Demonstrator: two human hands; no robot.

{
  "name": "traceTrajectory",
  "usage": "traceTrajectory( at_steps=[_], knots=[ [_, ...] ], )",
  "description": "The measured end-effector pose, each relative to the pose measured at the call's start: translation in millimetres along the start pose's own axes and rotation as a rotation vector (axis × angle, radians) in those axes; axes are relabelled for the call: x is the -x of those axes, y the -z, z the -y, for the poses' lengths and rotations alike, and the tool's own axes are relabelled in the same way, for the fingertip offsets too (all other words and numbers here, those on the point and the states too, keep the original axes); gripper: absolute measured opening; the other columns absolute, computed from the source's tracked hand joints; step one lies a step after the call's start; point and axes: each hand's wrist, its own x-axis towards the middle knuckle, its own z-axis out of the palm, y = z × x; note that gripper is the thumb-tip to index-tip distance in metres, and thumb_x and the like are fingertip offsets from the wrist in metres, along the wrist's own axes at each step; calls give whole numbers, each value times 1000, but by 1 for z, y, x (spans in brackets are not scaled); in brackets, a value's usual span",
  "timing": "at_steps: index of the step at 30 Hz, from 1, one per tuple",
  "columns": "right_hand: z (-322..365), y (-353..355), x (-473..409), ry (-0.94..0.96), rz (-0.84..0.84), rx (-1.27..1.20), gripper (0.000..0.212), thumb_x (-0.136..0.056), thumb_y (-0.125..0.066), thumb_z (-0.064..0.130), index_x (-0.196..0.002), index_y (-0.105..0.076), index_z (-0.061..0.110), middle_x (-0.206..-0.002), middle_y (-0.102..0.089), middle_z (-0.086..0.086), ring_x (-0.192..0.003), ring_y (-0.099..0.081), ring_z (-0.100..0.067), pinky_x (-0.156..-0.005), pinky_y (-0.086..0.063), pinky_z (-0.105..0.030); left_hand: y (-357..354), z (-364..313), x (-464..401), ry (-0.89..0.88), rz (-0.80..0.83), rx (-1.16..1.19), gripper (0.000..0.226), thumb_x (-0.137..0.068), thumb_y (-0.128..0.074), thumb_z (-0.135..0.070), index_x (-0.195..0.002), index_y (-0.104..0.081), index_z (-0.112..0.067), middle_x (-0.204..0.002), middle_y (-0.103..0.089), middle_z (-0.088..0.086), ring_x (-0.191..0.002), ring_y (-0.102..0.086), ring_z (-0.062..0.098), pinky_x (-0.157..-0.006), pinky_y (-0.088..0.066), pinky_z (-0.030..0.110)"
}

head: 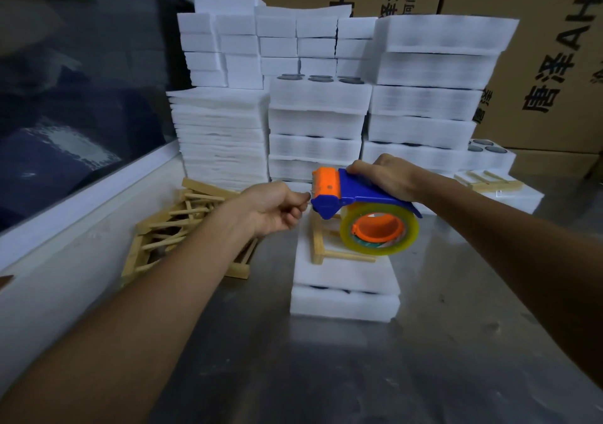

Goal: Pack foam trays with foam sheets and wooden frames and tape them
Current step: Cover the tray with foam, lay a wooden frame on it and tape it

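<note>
right hand [386,175] gripping tape dispenser [352,201], wooden frame [329,247] partly hidden

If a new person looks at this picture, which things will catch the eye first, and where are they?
The blue and orange tape dispenser in the centre stands out most: the right hand grips it above a small foam stack with a wooden frame on top, and the left hand pinches at its front. Behind rise tall white foam stacks; a frame pile lies at left.
</note>
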Motion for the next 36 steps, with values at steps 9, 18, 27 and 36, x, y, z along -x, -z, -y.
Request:
traceTrajectory(
  at_steps=[9, 18, 27, 36],
  knots=[
    [15, -3, 7, 79, 13, 131, 42, -99, -29, 63, -82, -53, 34, -91, -56, -1, -81, -58, -17, -62, -38, -28, 17, -29, 11, -32, -59, -267, 20, -99, -45, 1, -81, -51, -7, -68, -44, 3, -54, -28, 8, -42, -27, 14],
    [34, 25, 8, 92, -68, -3, 54, -95, -41, 64, -71, -63, 21, -77, -65, -10, -67, -60, -22, -69, -43, -33, 32, -54, 27, -110, -50, -273, 22, -100, -45, -1, -80, -51, -9, -61, -45, 0, -53, -25, 7, -41, -26, 13],
    [1, 67, 32, -43, -89, 170, 97, -48, -45, 101, -79, -73, 13, -77, -71, -8, -75, -68, -26, -67, -48, -33, 55, -59, 35, -129, -107, -278, 16, -100, -44, -2, -88, -51, -9, -67, -42, 0, -56, -25, 7, -45, -25, 15],
    [-5, 51, 21, -99, 14, 297, 106, -30, -45, 103, -78, -72, 12, -79, -70, -9, -75, -67, -26, -65, -50, -34, 64, -1, 10, -55, -98, -268, 10, -99, -43, -7, -92, -51, -9, -68, -46, 1, -50, -35, 8, -49, -30, 21]
  ],
)
